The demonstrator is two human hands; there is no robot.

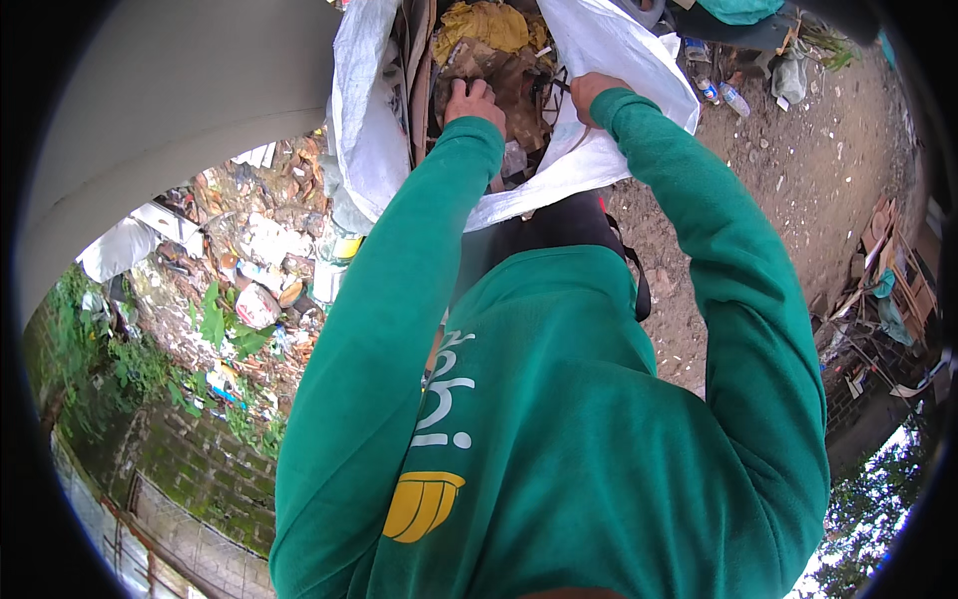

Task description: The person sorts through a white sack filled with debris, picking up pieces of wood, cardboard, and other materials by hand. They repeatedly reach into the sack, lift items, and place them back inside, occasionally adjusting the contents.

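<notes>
The biggest thing in front of me is the big white sack (599, 60). It hangs wide open, and I lean right over it. The sack is already quite full. I see crumpled brown cardboard (499, 75) in the middle and a yellow cloth (489, 22) at the far end. There is room near my side, so I think the filling is well along but not finished.

To my left lies a heap of rubbish (254, 270) with green leaves in it. To my right is bare dirt ground (798, 180), with a few empty plastic bottles (723, 92) lying by the sack.

My left hand (474, 100) is down inside the sack. Its fingers curl down onto the brown cardboard and press on it. I cannot tell if they hold a piece.

My right hand (591, 92) is at the right edge of the sack. Its fingers are closed in a fist on the white cloth of the sack, near a thin dark string (552, 95).
</notes>
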